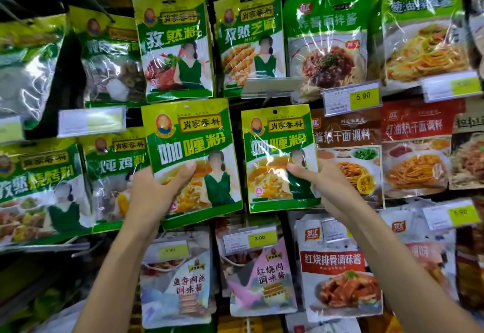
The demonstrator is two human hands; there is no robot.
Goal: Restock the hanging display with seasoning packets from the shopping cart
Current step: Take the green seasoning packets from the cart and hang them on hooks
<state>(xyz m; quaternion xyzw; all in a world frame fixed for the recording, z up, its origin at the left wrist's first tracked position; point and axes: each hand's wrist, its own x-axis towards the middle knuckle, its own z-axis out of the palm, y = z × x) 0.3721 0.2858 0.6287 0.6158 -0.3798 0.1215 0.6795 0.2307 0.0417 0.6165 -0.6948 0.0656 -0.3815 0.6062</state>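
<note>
Two green-and-yellow curry powder packets are raised in front of the hanging display. My left hand (154, 191) grips the left packet (192, 146) at its lower left, thumb across the front. My right hand (320, 183) pinches the right packet (277, 149) at its lower right corner, thumb on the front. The right packet has a round hang hole at its top edge; no hook shows through it. Both packets are upright, side by side with a narrow gap between them. The shopping cart is out of view.
Rows of hanging packets fill the display: cumin packets (174, 47) above, noodle sauce pouches (324, 41) at upper right, pink sauce packets (262, 277) below. Price tags on hook ends (351, 99) stick out toward me. Bare metal hooks (15, 15) show at upper left.
</note>
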